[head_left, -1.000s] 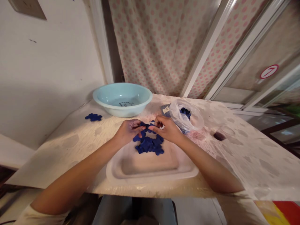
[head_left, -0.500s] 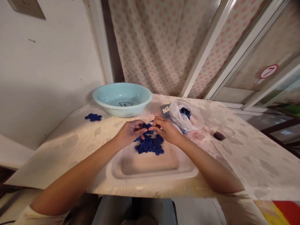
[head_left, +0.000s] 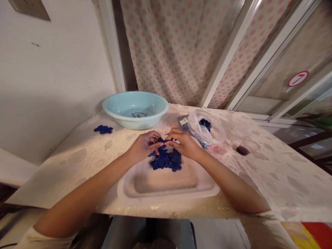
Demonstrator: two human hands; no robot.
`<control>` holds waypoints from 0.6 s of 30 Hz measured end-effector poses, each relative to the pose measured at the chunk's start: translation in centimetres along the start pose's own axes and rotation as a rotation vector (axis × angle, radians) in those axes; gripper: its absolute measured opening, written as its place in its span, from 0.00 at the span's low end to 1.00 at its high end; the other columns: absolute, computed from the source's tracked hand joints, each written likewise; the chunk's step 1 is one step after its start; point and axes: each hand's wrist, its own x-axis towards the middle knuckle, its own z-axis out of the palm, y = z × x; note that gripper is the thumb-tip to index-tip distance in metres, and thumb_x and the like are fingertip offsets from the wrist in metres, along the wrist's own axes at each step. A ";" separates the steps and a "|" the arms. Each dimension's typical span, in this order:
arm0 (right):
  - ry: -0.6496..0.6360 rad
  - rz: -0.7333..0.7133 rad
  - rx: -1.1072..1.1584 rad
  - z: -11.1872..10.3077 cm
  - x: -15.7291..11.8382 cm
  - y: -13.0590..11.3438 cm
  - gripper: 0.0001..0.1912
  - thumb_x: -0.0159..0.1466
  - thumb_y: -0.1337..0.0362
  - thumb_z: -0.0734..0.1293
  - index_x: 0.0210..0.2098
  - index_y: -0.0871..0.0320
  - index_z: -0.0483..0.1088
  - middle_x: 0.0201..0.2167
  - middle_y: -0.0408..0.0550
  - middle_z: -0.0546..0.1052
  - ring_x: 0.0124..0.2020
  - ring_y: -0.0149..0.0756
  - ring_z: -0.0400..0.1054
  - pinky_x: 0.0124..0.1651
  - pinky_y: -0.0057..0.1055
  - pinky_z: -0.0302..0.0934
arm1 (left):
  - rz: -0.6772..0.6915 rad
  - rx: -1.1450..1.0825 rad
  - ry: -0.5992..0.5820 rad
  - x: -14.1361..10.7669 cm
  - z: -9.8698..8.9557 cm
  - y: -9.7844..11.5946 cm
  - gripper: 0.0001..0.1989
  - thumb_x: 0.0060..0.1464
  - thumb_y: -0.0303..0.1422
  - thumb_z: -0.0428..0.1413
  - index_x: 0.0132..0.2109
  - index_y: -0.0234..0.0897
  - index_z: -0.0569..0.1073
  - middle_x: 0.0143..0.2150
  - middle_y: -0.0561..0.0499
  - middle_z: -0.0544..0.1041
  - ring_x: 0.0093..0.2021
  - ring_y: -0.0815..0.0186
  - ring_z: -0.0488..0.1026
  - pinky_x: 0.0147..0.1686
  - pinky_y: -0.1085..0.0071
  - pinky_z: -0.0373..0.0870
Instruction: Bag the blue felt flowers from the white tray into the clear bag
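My left hand (head_left: 146, 146) and my right hand (head_left: 184, 143) meet above a white tray (head_left: 168, 197). Between the pinched fingertips of both is a small dark blue flower-shaped piece (head_left: 161, 140), mostly covered by the fingers. Right below it, a loose pile of blue flower-shaped pieces (head_left: 166, 160) lies in the tray, the petals overlapping. They look like thin cloth, though I cannot be sure of the material. Both thumbs press against the forefingers.
A light blue basin (head_left: 136, 121) stands at the back. Left of it lie blue flower pieces (head_left: 103, 129) on the patterned tablecloth (head_left: 64, 173). An opened clear plastic bag (head_left: 215, 133) with dark blue pieces (head_left: 205, 125) is behind my right hand. Further right sits a small dark-bottomed cup (head_left: 243, 149).
The flower piece between my fingers has turned or folded, so less of it shows. Both hands stay in nearly the same place.
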 end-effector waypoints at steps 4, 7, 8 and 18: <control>-0.023 0.029 -0.060 -0.2 0.1 -0.2 0.13 0.63 0.62 0.60 0.24 0.60 0.60 0.24 0.43 0.63 0.27 0.28 0.58 0.31 0.26 0.52 | 0.009 0.016 0.004 0.0 0.0 0.3 0.12 0.45 0.38 0.57 0.34 0.35 0.67 0.27 0.55 0.69 0.20 0.71 0.70 0.21 0.74 0.66; -0.051 0.074 -0.077 -0.2 0.0 -0.4 0.16 0.63 0.59 0.60 0.21 0.59 0.56 0.21 0.40 0.60 0.24 0.27 0.55 0.29 0.25 0.49 | 0.001 0.060 0.000 -0.1 0.0 0.6 0.10 0.47 0.37 0.56 0.32 0.35 0.67 0.25 0.55 0.68 0.20 0.70 0.70 0.21 0.74 0.65; -0.056 0.092 -0.072 -0.2 0.0 -0.4 0.17 0.63 0.58 0.60 0.21 0.59 0.55 0.20 0.40 0.59 0.23 0.26 0.54 0.28 0.25 0.48 | 0.000 0.073 -0.003 -0.1 0.0 0.6 0.10 0.47 0.37 0.55 0.32 0.34 0.67 0.25 0.55 0.68 0.20 0.70 0.70 0.21 0.74 0.65; -0.061 0.229 0.009 0.0 -0.1 0.0 0.22 0.63 0.55 0.58 0.18 0.59 0.54 0.17 0.38 0.56 0.20 0.25 0.52 0.26 0.25 0.47 | 0.006 0.135 0.035 -0.1 -0.2 0.4 0.10 0.49 0.38 0.54 0.34 0.34 0.67 0.25 0.55 0.67 0.15 0.73 0.66 0.16 0.76 0.59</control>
